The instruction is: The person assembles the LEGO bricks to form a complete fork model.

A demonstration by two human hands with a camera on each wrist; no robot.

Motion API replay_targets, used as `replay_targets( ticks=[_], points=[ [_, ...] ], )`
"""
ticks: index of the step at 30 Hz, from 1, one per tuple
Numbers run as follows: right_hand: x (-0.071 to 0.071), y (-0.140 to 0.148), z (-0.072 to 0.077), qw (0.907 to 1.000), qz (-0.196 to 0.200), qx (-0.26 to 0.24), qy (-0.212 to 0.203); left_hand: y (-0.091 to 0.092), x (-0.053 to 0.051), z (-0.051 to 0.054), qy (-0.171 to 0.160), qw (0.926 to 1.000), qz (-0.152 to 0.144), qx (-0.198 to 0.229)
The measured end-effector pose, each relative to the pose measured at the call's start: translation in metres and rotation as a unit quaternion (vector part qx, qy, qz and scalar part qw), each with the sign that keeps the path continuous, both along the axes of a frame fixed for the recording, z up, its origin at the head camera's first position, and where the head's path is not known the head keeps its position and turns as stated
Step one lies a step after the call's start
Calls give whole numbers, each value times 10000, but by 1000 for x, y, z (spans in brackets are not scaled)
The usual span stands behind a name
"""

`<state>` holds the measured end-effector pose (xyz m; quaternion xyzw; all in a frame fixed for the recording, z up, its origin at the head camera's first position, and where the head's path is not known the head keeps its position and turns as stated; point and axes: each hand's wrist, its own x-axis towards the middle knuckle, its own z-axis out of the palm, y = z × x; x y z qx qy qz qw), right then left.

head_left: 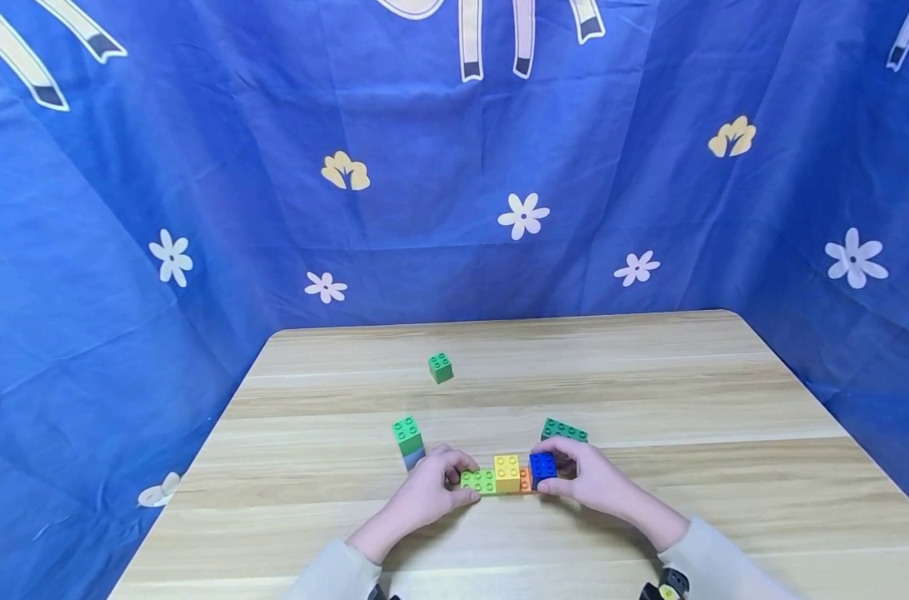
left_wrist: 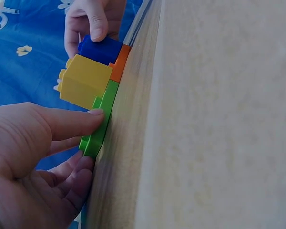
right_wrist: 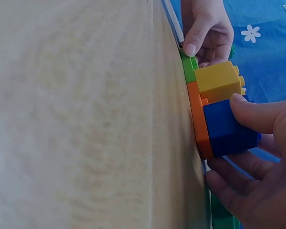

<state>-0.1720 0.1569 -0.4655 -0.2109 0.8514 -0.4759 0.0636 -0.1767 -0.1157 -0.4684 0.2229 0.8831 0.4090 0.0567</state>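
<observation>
My left hand (head_left: 426, 490) pinches the end of a flat light green brick (head_left: 487, 482) between thumb and fingers. An orange flat brick (right_wrist: 197, 114) lies end to end with it on the table. Across their joint stands a yellow brick (head_left: 507, 475). With thumb and fingers my right hand (head_left: 595, 477) grips a dark blue brick (head_left: 542, 468), which sits on the orange brick's right end. In the right wrist view the blue brick's underside meets the orange one. A narrow gap with orange studs separates yellow from blue in the head view.
A green-topped block stack (head_left: 409, 440) with a blue-grey lower part stands beyond my left hand. Farther back is a small green brick (head_left: 441, 368). Just behind my right hand lies a dark green brick (head_left: 565, 430). A blue patterned cloth (head_left: 439, 167) hangs behind the wooden table (head_left: 649, 375).
</observation>
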Motion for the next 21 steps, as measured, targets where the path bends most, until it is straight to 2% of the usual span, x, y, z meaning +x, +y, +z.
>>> replay_targets(
  ticks=[9, 12, 16, 21],
  points=[
    [1, 2, -3, 9999, 30, -42, 120, -1, 3, 2, 82, 9999, -38, 112],
    [0, 3, -6, 9998, 44, -51, 190, -1, 6, 7, 157, 9998, -59, 108],
    [1, 4, -7, 9998, 8, -67, 169, -3, 10, 21, 244, 9994, -243, 60],
    [2, 3, -7, 9999, -62, -62, 144, -10, 11, 47, 118, 9970, -694, 321]
  ],
)
